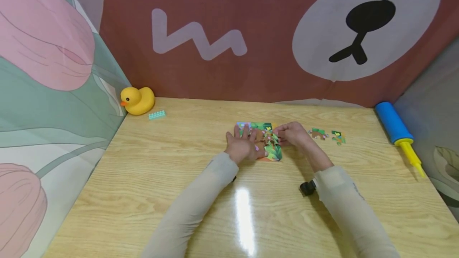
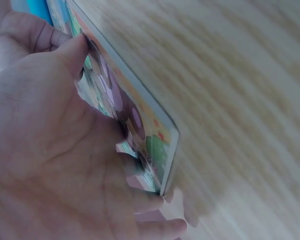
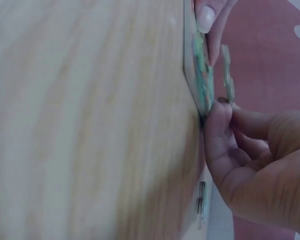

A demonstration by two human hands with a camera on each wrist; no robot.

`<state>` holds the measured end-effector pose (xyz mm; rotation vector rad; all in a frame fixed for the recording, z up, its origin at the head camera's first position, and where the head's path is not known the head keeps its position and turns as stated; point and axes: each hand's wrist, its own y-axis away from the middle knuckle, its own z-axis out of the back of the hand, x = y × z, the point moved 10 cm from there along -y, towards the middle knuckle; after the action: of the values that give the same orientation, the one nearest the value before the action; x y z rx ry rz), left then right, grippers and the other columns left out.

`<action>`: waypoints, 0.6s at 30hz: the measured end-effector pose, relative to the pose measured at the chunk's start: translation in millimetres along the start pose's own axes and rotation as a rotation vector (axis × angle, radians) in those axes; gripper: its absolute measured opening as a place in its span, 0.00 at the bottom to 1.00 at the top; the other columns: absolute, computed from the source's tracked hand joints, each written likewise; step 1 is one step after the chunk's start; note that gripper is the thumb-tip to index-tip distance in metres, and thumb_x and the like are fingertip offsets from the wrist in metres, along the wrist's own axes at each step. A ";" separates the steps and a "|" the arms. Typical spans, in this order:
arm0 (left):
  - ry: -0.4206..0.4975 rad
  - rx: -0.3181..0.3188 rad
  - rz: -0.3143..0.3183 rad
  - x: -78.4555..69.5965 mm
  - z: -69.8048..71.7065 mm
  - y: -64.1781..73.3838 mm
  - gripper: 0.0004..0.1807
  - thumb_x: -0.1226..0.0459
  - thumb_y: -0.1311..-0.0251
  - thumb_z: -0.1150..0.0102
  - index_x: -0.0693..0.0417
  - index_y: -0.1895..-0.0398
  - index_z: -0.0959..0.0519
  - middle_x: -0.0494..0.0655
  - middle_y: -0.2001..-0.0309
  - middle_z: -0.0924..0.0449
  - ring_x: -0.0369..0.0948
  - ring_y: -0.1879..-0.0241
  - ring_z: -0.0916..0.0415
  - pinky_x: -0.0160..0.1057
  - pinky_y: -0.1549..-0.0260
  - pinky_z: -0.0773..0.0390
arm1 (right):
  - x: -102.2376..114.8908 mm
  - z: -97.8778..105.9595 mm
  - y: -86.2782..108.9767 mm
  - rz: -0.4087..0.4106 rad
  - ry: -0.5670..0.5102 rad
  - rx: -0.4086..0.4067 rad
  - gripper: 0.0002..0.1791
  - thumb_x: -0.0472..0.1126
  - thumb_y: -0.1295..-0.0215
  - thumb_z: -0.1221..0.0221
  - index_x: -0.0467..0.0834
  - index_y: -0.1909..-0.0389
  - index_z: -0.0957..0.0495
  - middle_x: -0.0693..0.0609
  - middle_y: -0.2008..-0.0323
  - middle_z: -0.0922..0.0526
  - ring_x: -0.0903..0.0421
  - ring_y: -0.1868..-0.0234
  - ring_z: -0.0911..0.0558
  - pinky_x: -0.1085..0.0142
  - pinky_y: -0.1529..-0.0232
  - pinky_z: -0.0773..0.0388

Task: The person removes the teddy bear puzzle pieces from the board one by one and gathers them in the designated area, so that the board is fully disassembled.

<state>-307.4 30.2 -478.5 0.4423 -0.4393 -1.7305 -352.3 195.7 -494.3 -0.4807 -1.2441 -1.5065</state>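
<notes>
A colourful jigsaw puzzle (image 1: 274, 153) with a brown animal and green leaves lies on the table. My left hand (image 1: 244, 146) rests on it with fingers spread, covering much of its left and middle. In the left wrist view, the puzzle's board (image 2: 157, 150) shows a pale edge, with the fingers reaching across it. At the puzzle's right side, my right hand (image 1: 293, 133) pinches a puzzle piece (image 3: 228, 72) between thumb and fingers. This piece is tilted up above the board in the right wrist view; its picture is hidden there.
Two loose puzzle pieces, one brown and green (image 1: 318, 133), one green and yellow (image 1: 338, 137), lie right of the right hand. A yellow rubber duck (image 1: 138, 100) and a mint toy brick (image 1: 157, 115) sit back left. A blue and yellow hand pump (image 1: 394, 124) lies at the right edge.
</notes>
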 end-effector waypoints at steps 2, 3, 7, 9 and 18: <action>0.006 -0.004 -0.006 -0.7 -0.3 -1.4 0.50 0.26 0.35 0.63 0.36 0.17 0.58 0.45 0.16 0.69 0.58 0.18 0.73 0.65 0.23 0.62 | -0.7 0.8 0.3 -0.006 -0.004 0.006 0.19 0.35 0.21 0.51 0.31 0.38 0.24 0.50 0.60 0.22 0.60 0.65 0.19 0.67 0.56 0.14; 0.011 -0.007 -0.009 -1.1 -0.4 -1.9 0.50 0.26 0.35 0.63 0.36 0.17 0.58 0.45 0.16 0.69 0.58 0.18 0.73 0.65 0.23 0.62 | -1.6 1.2 0.5 -0.011 -0.011 0.008 0.19 0.36 0.21 0.50 0.31 0.37 0.24 0.50 0.60 0.22 0.61 0.65 0.19 0.67 0.56 0.14; 0.015 -0.014 -0.019 -2.4 -0.5 -2.6 0.50 0.26 0.35 0.63 0.36 0.17 0.59 0.46 0.16 0.70 0.58 0.18 0.74 0.66 0.23 0.62 | -4.3 3.4 1.8 -0.008 -0.057 0.017 0.20 0.37 0.21 0.49 0.31 0.36 0.26 0.53 0.63 0.22 0.62 0.66 0.20 0.68 0.57 0.14; 0.012 -0.016 -0.018 -2.4 -0.4 -2.3 0.51 0.26 0.36 0.63 0.36 0.17 0.60 0.46 0.16 0.71 0.58 0.18 0.74 0.66 0.23 0.62 | -5.7 5.2 3.3 0.001 -0.100 0.022 0.21 0.37 0.21 0.49 0.30 0.35 0.27 0.55 0.65 0.22 0.63 0.68 0.20 0.68 0.56 0.14; -0.024 -0.014 -0.041 -4.5 -0.6 0.1 0.45 0.27 0.34 0.64 0.24 0.18 0.62 0.43 0.16 0.72 0.61 0.19 0.74 0.69 0.24 0.61 | -12.4 24.3 18.0 0.059 -0.122 0.052 0.23 0.38 0.20 0.51 0.33 0.30 0.32 0.54 0.63 0.24 0.63 0.67 0.20 0.67 0.54 0.14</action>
<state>-306.1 34.6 -478.8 0.4231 -0.4377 -1.7790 -339.4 224.9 -487.3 -0.5774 -1.3485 -1.4090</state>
